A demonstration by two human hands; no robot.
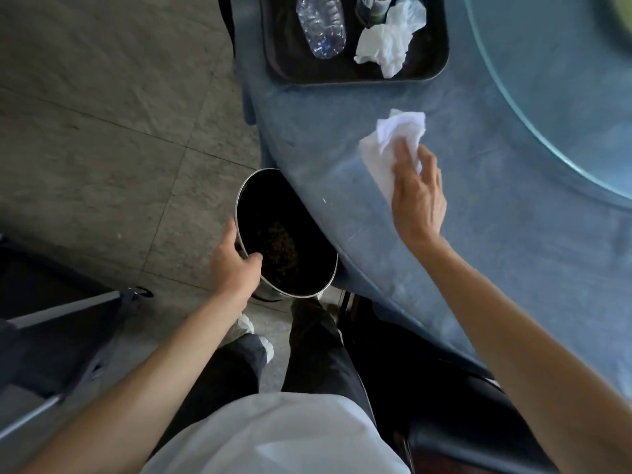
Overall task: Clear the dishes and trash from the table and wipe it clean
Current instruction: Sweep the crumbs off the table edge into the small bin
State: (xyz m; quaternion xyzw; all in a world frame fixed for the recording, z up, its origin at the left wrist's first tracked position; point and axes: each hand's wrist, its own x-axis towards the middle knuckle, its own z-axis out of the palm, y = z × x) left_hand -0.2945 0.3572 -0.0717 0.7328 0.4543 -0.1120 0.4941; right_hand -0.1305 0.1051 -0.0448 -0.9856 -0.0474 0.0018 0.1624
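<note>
Right hand [419, 200] clasps white cloth [398, 142] on bench [513, 251]; left hand [236, 265] grips bin [325, 289] rim at bench edge. Risk: swept crumbs overshoot bin, hit floor [102, 131].

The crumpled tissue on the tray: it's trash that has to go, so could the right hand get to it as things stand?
Probably yes. The right hand is pressing a white cloth on the blue table, and the stretch between it and the crumpled tissue on the dark tray looks bare; it would have to free itself of the cloth.
</note>
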